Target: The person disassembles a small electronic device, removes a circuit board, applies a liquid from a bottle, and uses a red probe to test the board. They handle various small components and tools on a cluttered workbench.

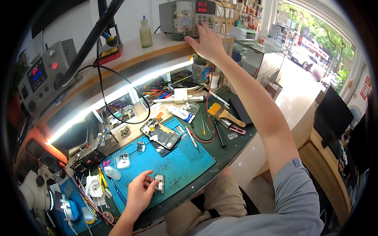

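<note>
At the near edge of the blue work mat (183, 169), my left hand (141, 191) has its fingers curled against a small metal-cased circuit board (160, 183), thumb on its near side. My right arm stretches up to the shelf, where my right hand (208, 42) touches the lower front of a bench power supply (171, 17) with lit red digits. Its fingers are apart, the thumb pointing left, and nothing is in them. An opened phone (165, 134) with its insides showing lies farther back on the mat. To its right rests a pen-like probe (191, 137) on a red lead.
A wide brush (220, 113), a white tube (180, 113) and tweezers (204, 122) lie right of the phone. A small white bottle (112, 173) sits left. An orange multimeter (44, 151) and a hot-air station (43, 74) stand far left. A black cable (104, 90) hangs over the bench.
</note>
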Demonstrator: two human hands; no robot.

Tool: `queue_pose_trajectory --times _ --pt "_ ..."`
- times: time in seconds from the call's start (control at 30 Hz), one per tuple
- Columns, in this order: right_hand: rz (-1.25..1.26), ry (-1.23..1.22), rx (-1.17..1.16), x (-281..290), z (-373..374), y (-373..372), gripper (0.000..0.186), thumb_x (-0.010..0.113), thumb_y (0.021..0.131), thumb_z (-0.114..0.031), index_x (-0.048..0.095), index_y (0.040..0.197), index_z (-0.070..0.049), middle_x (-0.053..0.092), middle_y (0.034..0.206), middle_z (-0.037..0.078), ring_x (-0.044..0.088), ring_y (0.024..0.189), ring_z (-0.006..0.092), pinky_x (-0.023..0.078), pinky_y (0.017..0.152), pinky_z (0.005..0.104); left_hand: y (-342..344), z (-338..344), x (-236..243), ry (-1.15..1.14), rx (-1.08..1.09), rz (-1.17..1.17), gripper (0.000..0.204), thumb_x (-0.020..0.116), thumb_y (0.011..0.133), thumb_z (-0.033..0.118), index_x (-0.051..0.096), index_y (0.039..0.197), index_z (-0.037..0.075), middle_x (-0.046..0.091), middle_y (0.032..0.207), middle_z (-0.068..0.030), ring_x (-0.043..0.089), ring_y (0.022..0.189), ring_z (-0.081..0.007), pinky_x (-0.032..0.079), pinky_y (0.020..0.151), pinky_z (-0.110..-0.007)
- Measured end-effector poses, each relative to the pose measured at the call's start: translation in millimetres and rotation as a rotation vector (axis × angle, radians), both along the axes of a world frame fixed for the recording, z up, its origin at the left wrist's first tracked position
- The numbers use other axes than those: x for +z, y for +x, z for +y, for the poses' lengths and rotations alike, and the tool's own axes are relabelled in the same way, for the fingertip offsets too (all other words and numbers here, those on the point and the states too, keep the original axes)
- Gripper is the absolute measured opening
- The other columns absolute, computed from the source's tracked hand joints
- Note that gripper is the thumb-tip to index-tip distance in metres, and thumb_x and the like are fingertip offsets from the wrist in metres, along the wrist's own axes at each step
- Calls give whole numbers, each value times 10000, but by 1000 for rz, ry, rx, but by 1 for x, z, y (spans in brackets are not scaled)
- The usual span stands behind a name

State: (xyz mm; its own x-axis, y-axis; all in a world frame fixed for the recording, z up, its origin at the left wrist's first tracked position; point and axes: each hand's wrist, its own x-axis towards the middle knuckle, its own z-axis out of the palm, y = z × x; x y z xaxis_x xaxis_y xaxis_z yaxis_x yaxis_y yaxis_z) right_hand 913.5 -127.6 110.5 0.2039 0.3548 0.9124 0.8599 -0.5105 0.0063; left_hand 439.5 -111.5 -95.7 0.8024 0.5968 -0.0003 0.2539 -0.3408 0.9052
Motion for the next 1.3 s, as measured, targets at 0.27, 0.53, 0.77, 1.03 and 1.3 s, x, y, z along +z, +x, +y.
queue_pose_trajectory --times 0.27,0.53,0.77,1.03,1.3 --pt "58 23 57 0 0 2 748 513 992 -587 464 1464 -8 506 1533 175 511 1388 315 363 1128 512 1 -1 -6 112 -7 -22 395 754 895 28 639 1268 -37 665 910 -82 644 696 -122 529 615 -265" --pt "305 189 301 12 -18 16 517 447 1002 -323 477 1398 8 701 1296 140 605 1262 322 399 1082 474 0 -1 -3 148 -12 -33 395 756 889 18 641 1262 -39 664 907 -84 643 694 -124 533 621 -267" --pt "160 178 188 -7 -10 27 515 459 948 -261 486 1394 -4 699 1282 158 618 1222 328 332 1133 467 4 1 -7 84 -30 -33 397 733 912 -7 622 1292 -39 640 917 -45 623 691 -78 502 539 -221" --pt "461 -430 312 -103 -68 -108 240 638 891 -260 720 1030 -82 745 895 176 730 823 347 580 738 448 -4 4 4 -334 46 -114 437 661 980 11 535 1394 -48 564 1065 -66 646 778 -121 537 596 -242" --pt "660 -663 140 -211 -67 -102 276 703 806 -253 724 872 13 738 858 223 735 846 388 588 774 489 2 1 7 -485 -41 -151 468 644 997 19 484 1433 -42 546 1142 -87 706 888 -177 549 627 -252"
